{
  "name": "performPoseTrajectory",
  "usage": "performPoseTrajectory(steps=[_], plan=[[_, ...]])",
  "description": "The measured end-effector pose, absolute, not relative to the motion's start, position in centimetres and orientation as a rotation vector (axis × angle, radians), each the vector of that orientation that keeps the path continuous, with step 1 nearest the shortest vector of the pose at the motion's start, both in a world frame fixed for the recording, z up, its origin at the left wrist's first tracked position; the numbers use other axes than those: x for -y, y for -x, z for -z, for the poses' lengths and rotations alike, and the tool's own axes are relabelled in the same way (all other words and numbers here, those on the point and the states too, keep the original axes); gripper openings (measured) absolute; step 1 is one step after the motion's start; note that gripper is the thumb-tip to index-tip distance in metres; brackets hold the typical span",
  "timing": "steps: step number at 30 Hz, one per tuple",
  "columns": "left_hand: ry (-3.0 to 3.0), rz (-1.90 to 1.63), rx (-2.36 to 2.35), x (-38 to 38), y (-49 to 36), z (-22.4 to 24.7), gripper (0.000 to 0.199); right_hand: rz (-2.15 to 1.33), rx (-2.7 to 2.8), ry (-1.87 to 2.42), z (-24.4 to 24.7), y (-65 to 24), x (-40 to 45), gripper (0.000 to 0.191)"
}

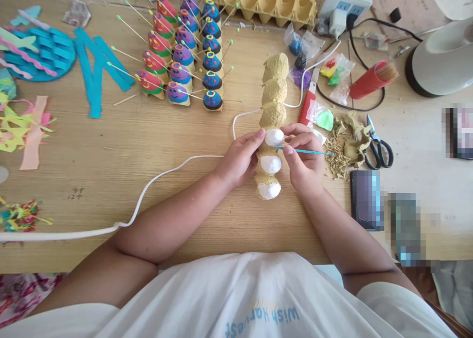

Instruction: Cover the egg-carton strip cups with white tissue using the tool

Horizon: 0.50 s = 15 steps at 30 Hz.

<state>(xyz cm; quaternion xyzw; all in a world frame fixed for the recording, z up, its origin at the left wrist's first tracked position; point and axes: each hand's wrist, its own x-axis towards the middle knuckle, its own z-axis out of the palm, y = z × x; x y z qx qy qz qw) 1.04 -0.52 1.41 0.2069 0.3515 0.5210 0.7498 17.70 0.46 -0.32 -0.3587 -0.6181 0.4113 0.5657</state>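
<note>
A strip of egg-carton cups (274,91) runs up and down in front of me. Its three nearest cups carry white patches (271,164); the farther three are bare tan. My left hand (242,158) grips the strip's left side, thumb beside the third white patch from the near end. In my right hand (305,160), pinched between thumb and fingers, is a thin blue stick (310,152), its left end at the lower edge of that white patch. Some right fingers reach to the strip's right side.
Painted carton caterpillars (180,72) with pins stand at the back left. Black scissors (379,153), shavings (338,155), a red cup (365,82) and a phone (367,200) lie right. A white cable (148,185) crosses the left side. An egg tray (266,3) is behind.
</note>
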Motion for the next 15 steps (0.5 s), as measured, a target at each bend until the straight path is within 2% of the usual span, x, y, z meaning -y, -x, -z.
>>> performPoseTrajectory(steps=[6,15], plan=[[-0.429,-1.152,-0.783,0.65,-1.11,-1.59,0.042,-0.946,1.495,0.866,0.26,-17.68,-0.31,0.029],[-0.561,-1.152,-0.803,0.48,-0.97,-0.87,0.053,-0.930,1.491,0.864,0.49,-17.64,-0.42,0.030]])
